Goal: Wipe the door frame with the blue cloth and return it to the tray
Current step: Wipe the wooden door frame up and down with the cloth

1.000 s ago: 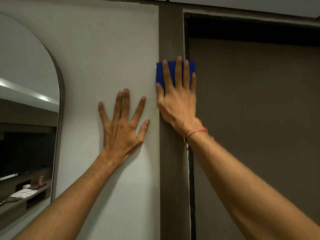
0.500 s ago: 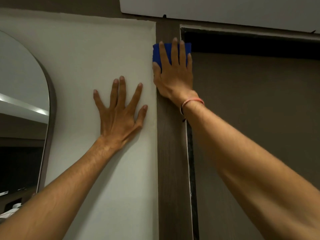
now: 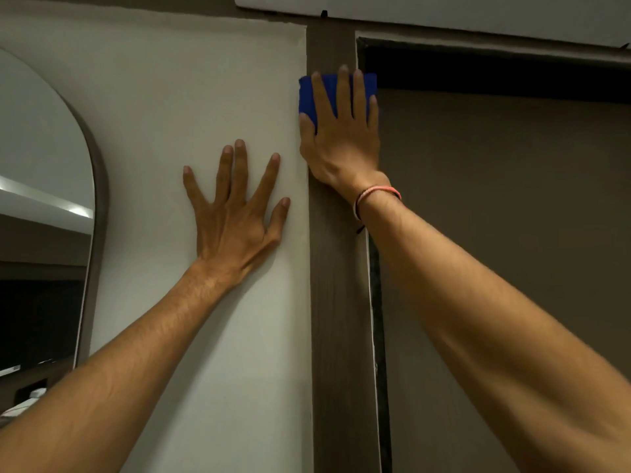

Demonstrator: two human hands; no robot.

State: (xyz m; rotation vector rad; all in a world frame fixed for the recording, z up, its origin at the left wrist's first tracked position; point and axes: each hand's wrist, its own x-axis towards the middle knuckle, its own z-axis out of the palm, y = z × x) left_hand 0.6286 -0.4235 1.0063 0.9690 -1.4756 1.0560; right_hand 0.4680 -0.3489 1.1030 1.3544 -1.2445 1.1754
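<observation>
A folded blue cloth (image 3: pixel 307 97) lies flat against the upper part of the dark wooden door frame (image 3: pixel 338 302), close below its top corner. My right hand (image 3: pixel 341 138) presses flat on the cloth, fingers pointing up and covering most of it. My left hand (image 3: pixel 235 213) rests flat on the white wall (image 3: pixel 170 97) to the left of the frame, fingers spread, holding nothing. No tray is in view.
The brown door (image 3: pixel 512 233) fills the right side, with a dark gap along the frame's inner edge. An arched mirror (image 3: pixel 44 199) hangs on the wall at far left. The ceiling (image 3: pixel 444 15) is just above the frame top.
My right hand slid the cloth up the frame toward its top corner. My left hand stayed flat on the wall. The view tilted upward.
</observation>
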